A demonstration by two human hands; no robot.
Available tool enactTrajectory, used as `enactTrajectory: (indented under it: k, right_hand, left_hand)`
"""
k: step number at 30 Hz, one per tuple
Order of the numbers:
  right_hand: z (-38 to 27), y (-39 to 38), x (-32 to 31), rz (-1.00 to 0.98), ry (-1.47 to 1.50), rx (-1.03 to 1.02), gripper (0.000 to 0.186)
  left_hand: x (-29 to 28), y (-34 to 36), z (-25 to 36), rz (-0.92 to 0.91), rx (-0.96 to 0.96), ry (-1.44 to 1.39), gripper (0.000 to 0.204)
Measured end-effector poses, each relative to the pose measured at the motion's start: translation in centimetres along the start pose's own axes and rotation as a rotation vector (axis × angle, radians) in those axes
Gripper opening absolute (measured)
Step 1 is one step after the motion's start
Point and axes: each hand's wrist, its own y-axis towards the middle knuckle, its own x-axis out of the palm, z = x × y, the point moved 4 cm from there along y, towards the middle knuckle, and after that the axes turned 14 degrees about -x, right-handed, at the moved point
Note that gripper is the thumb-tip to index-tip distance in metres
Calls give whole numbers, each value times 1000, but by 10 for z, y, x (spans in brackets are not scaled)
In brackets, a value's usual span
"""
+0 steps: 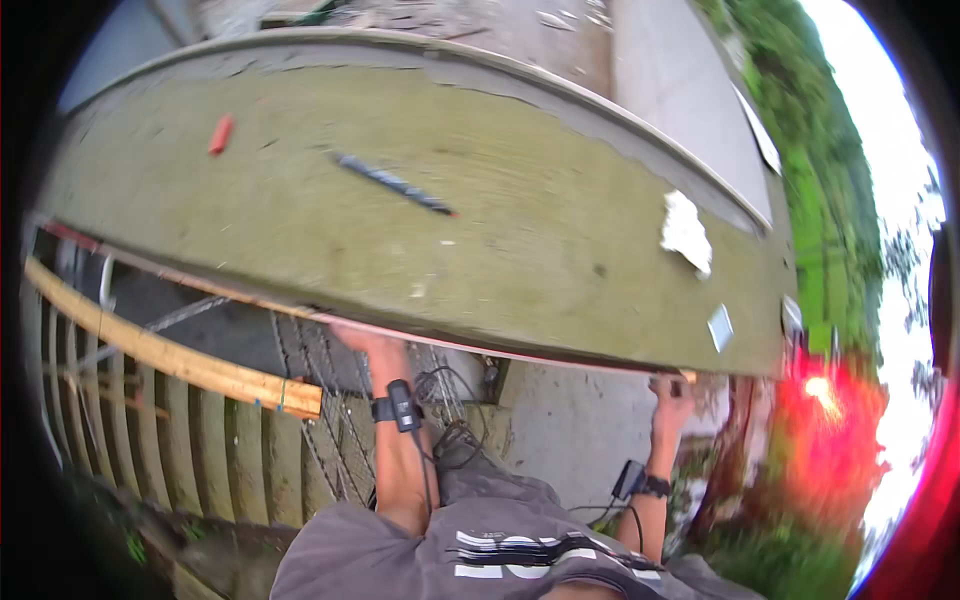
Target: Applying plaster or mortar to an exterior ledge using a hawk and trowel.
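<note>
A long thin strip (480,347), wooden-looking with a reddish edge, runs along the near edge of a wide greenish-yellow slab (540,270). My left hand (368,340) is at the strip left of the middle, its fingertips partly hidden beneath the edge. Close to the strip's right end, my right hand (672,394) has its fingers curled up against it. On the slab lie a dark pen-shaped tool (395,183) with a reddish tip and a short red cylinder (221,135). Both wrists wear black bands with small devices and cables.
A crumpled white piece (686,235) and a small pale card (720,328) rest on the slab's right part. Below left, a wooden beam (180,350) juts out above a slatted structure (210,440), with hanging chains (335,430) beside it. Red glare blurs the right side.
</note>
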Motion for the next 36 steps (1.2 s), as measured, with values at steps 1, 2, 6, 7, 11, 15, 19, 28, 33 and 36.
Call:
enactTrajectory:
  k: [1,2,6,7,11,15,19,28,33,36]
  right_hand:
    - [3,-1,1,36,87,21,20]
    - [5,-1,3,45,101,35,21]
    - [4,-4,4,100,-6,49,26]
    - [1,-5,5,104,40,34,27]
    - [-5,-6,6,156,-24,105,25]
    - [-5,-8,13,297,81,120,29]
    - [7,-17,21,461,63,160,35]
    - [42,-21,49,205,167,234,28]
    - [39,-25,47,263,237,170,32]
    - [46,-26,41,143,213,294,30]
  left_hand:
    - [-3,0,2,96,69,150,50]
    - [-7,-1,4,266,139,376,45]
    - [8,-11,2,128,188,435,46]
    - [12,-15,4,113,202,441,46]
    - [24,-28,8,98,240,484,47]
    - [23,-35,8,106,284,515,49]
    - [-1,-52,0,181,326,552,51]
    - [-13,-73,8,261,409,605,55]
    - [8,-74,12,198,449,596,58]
    - [23,-75,12,156,462,581,60]
